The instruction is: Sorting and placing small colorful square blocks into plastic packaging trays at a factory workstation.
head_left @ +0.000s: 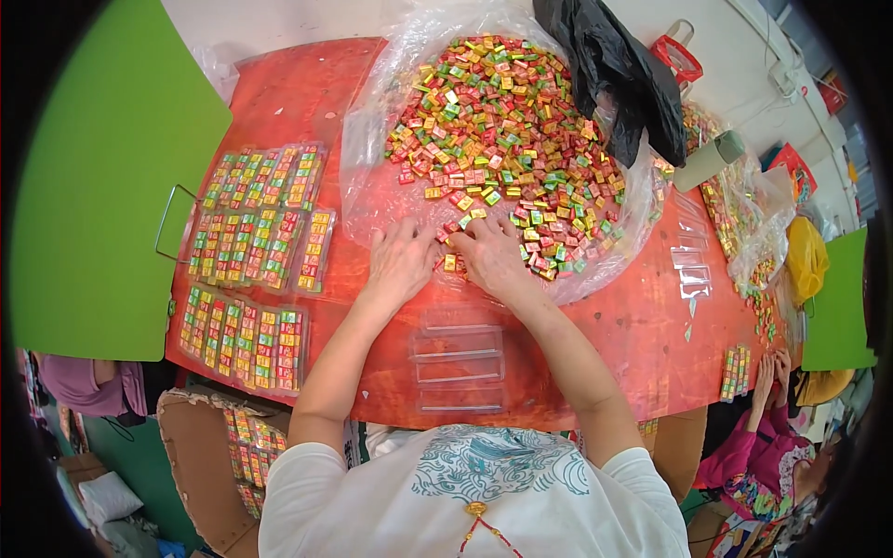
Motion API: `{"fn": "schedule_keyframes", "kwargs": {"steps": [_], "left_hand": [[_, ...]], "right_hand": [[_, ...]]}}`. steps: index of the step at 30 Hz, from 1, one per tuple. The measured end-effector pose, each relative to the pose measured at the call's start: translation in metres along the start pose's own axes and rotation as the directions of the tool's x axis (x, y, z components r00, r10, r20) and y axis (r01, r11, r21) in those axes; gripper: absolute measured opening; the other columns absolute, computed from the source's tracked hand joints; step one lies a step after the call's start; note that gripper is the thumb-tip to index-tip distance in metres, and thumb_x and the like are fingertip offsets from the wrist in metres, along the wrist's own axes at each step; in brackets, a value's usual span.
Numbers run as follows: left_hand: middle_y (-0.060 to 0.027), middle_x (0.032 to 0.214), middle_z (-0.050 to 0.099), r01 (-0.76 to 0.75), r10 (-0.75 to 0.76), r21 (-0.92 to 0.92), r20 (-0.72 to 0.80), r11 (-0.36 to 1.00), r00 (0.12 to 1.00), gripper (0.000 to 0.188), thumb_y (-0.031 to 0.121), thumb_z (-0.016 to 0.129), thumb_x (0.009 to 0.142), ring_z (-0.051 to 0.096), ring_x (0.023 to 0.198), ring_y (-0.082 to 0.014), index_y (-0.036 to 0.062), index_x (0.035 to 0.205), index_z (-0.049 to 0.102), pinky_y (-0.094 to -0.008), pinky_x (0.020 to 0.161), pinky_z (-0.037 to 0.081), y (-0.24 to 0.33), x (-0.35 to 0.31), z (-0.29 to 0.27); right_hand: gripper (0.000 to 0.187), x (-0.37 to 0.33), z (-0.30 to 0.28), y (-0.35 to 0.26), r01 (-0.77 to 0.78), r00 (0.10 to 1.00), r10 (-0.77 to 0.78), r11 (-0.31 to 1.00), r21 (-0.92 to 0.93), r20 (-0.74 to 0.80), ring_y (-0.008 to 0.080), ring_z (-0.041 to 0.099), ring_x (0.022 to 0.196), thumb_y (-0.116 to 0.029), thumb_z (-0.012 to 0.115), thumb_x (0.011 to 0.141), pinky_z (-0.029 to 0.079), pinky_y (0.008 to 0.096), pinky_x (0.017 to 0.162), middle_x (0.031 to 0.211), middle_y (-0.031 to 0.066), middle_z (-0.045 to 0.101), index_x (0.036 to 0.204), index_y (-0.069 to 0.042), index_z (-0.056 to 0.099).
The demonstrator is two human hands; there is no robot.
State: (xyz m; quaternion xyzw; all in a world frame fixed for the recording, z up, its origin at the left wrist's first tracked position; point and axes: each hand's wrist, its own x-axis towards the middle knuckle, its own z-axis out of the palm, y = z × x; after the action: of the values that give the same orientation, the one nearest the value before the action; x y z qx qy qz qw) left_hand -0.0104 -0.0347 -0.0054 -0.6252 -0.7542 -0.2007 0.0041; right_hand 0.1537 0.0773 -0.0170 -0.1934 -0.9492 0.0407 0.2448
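A large heap of small wrapped blocks (502, 121), red, yellow, green and orange, lies on a spread clear plastic bag (367, 167). My left hand (402, 260) rests at the heap's near edge, fingers apart and bent downward, its thumb side beside a few blocks. Close on its right, my right hand (493, 260) is closed, thumb and fingertips at a small block on the near edge. A few loose blocks (450, 264) lie between the two hands. My fingertips are partly hidden. Just in front of me are empty clear plastic trays (458, 367).
Filled trays of blocks (246, 246) stand in rows on the red table (614, 358) at left. A cardboard box (195, 465) sits below. Black plastic bag (619, 79) lies over the heap's far right. Green panel (102, 186) borders the left; another person's hands (770, 377) work at right.
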Motion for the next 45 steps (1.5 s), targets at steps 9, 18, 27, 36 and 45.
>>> {"fn": "schedule_keyframes", "kwargs": {"steps": [9,18,27,36,45], "left_hand": [[-0.0109,0.101,0.06,-0.101,0.105,0.092,-0.038,0.991,0.994,0.029,0.016,0.066,0.088,0.06,0.1,-0.0301,0.0158,0.117,0.066,-0.0447,0.081,0.043,-0.022,0.016,0.02],[-0.0121,0.1,0.064,0.03,-0.025,0.152,-0.034,0.988,0.999,0.024,0.029,0.068,0.087,0.063,0.098,-0.0301,0.0093,0.102,0.066,-0.0457,0.082,0.043,-0.016,-0.013,0.008],[-0.0149,0.102,0.065,0.051,-0.05,-0.01,0.091,0.999,0.995,0.028,0.031,0.065,0.09,0.063,0.102,-0.0309,0.007,0.104,0.067,-0.0465,0.086,0.042,-0.01,-0.028,-0.007],[-0.0116,0.109,0.059,0.004,-0.006,0.03,0.073,1.0,0.997,0.034,0.024,0.072,0.085,0.058,0.107,-0.0309,0.0133,0.117,0.064,-0.0451,0.086,0.041,-0.016,-0.024,-0.01],[-0.0123,0.111,0.056,0.046,-0.046,0.002,0.077,0.999,0.996,0.044,0.032,0.075,0.082,0.055,0.109,-0.0299,0.0108,0.118,0.062,-0.0461,0.089,0.039,0.001,-0.026,-0.015]], "right_hand": [[0.012,-0.011,-0.012,0.016,-0.033,0.999,0.031,0.986,-0.164,-0.014,0.0258,0.059,0.098,-0.019,0.067,0.087,0.04,0.0465,0.095,0.1,0.0064,0.06,0.096,-0.01,0.066],[0.013,-0.011,-0.007,0.009,0.014,1.0,-0.014,0.984,-0.179,0.003,0.0278,0.061,0.091,-0.02,0.069,0.086,0.042,0.0436,0.089,0.088,0.0099,0.062,0.092,-0.009,0.064],[0.009,-0.018,-0.005,0.002,-0.215,0.97,0.208,0.976,0.038,0.127,0.0285,0.064,0.091,-0.018,0.066,0.09,0.043,0.0467,0.088,0.089,0.01,0.065,0.094,-0.011,0.067],[0.012,-0.02,-0.007,-0.005,-0.197,0.97,0.203,0.979,-0.058,0.135,0.0291,0.065,0.091,-0.017,0.066,0.089,0.043,0.0471,0.087,0.088,0.0084,0.067,0.099,-0.011,0.069],[0.022,-0.031,-0.017,-0.012,-0.319,0.947,0.32,0.941,0.116,0.005,0.0286,0.065,0.089,-0.026,0.068,0.087,0.04,0.0454,0.087,0.089,0.0085,0.067,0.102,-0.009,0.064]]}}
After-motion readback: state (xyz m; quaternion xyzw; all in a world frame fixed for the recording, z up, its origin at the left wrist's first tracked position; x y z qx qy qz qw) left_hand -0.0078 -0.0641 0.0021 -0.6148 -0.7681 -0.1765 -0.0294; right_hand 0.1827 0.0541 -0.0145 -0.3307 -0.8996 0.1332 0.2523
